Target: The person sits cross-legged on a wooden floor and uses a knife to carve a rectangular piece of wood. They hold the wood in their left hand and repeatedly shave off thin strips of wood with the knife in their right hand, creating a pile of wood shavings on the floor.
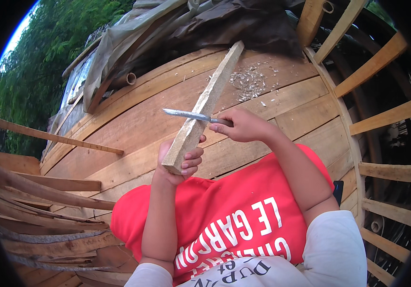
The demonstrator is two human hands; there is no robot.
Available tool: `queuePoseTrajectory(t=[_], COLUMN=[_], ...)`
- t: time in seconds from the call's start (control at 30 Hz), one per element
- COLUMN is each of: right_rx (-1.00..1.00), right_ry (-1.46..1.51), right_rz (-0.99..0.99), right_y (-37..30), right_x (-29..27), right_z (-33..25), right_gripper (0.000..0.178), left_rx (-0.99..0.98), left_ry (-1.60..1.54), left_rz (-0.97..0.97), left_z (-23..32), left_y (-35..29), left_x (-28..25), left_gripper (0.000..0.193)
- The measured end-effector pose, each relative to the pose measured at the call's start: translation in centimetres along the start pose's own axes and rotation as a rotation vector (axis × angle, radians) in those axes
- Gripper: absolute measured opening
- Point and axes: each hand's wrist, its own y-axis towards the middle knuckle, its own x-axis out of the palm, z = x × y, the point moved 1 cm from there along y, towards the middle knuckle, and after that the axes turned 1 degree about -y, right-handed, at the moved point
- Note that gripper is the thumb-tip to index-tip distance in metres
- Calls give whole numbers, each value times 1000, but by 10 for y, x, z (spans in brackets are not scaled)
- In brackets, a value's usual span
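Left hand (191,161) wraps the stick (213,94); right hand (244,125) grips the knife (189,114), its blade just beyond the left fingers: best shave shallowly, away from them

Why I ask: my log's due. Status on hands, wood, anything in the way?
Left hand gripping near end of wooden stick. Right hand holding knife across stick. Shavings on boards right of stick, apart from knife.

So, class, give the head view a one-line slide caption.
Left hand grips a wood bar; right hand holds a knife across it.
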Motion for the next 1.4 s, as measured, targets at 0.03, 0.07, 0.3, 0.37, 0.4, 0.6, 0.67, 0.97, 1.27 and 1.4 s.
queuePoseTrajectory(t=[0.03, 0.07, 0.3, 0.37, 0.4, 0.6, 0.67, 0.97, 1.27, 1.4], right_rx=[57, 114, 109, 136, 157, 117, 88, 368, 143, 173], right_ry=[-19, -39, -160, -155, -173, -221, -221, -342, -223, -305], right_rz=[66, 132, 288, 347, 354, 491, 505, 593, 440, 568], right_y=[1, 4, -11, -15, -16, -7, -2, 22, 9, 28], right_x=[2, 8, 40, 44, 46, 49, 48, -12, 28, 17], right_z=[2, 5, -57, -61, -60, -48, -47, 32, -22, 18], right_gripper=[65, 69, 60, 48, 46, 41, 41, 51, 44, 46], left_rx=[1, -6, 16, 35, 43, 67, 83, 41, 53, -25], left_ry=[6, 10, 25, 27, 39, -9, -35, 297, 211, 70], left_rz=[1, -4, 97, 143, 158, 147, 153, 234, 187, 4], left_z=[0, -1, -4, -7, -8, -11, -12, -26, -20, -10], left_y=[1, 2, 0, -1, -1, 1, -1, 5, 9, 4], left_x=[1, 1, -6, -10, -12, -13, -10, 21, 2, 7], left_gripper=[41, 42, 44, 43, 42, 42, 42, 38, 36, 36])
